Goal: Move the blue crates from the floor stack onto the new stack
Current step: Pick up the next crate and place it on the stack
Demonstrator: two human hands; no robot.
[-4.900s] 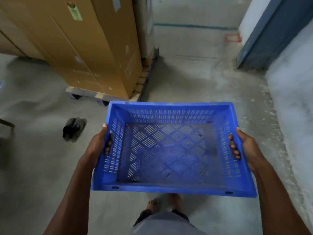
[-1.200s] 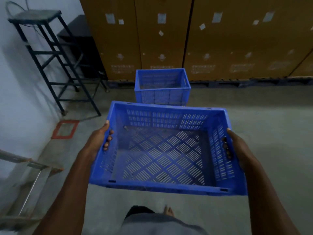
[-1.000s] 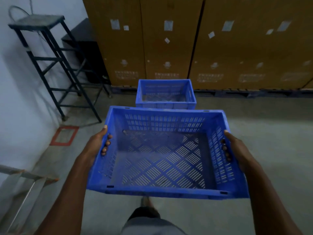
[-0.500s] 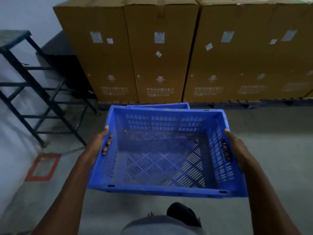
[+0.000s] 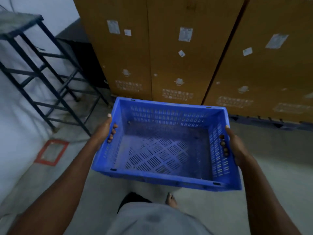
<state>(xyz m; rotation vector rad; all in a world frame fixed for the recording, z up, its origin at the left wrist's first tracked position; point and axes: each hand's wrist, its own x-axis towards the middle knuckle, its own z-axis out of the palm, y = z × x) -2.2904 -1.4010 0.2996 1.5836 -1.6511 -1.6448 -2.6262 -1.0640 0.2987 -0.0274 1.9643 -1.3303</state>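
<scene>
I carry an empty blue crate [image 5: 162, 177] with slotted walls and a lattice floor, held level at waist height. My left hand [image 5: 104, 131] grips its left wall, fingers hooked through the handle slot. My right hand [image 5: 234, 146] grips the right wall the same way. The blue crate that stood on the floor ahead is hidden behind the one I hold.
Tall brown cardboard boxes [image 5: 177, 53] on a dark pallet [image 5: 271, 123] stand right in front. A black metal frame stool [image 5: 42, 68] stands at the left by the white wall. A red-outlined floor mark [image 5: 51, 152] lies at lower left. My bare foot [image 5: 171, 199] is below the crate.
I have turned from the open floor and walked toward the boxes. The floor crate ahead grew nearer, then slipped out of sight behind the carried crate. Both hands kept their grip.
</scene>
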